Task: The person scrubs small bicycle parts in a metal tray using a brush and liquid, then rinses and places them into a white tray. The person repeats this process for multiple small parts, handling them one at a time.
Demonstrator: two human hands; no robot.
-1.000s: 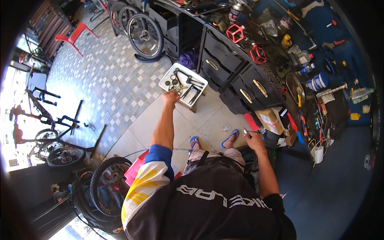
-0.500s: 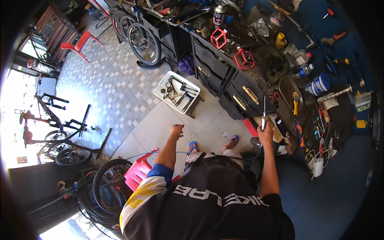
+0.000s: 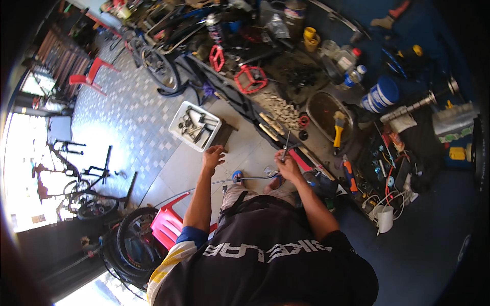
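Note:
My right hand [image 3: 288, 167] is closed round an air blow gun [image 3: 285, 149], its thin metal nozzle pointing up toward the workbench edge. A grey hose [image 3: 250, 178] runs across my front to that hand. My left hand [image 3: 213, 157] is empty, its fingers apart and slightly curled. Just beyond it, a white plastic tray [image 3: 176, 133] rests on a low wooden stool [image 3: 224, 133]. Several dark metal bicycle parts [image 3: 195, 125] lie in the tray.
At right is the crowded workbench, with red pedals [image 3: 250, 78], a metal basin [image 3: 310, 109] with a yellow-handled brush [image 3: 339, 130], and a blue-white tub [image 3: 380, 95]. A pink chair [image 3: 168, 224] and tyres [image 3: 133, 239] stand at lower left. Bicycle frames [image 3: 92, 181] stand farther left.
My right hand has moved left with the blow gun, and the hose has shifted along. My left hand has reached forward, nearer the tray, its fingers spreading. The view has turned toward the bench.

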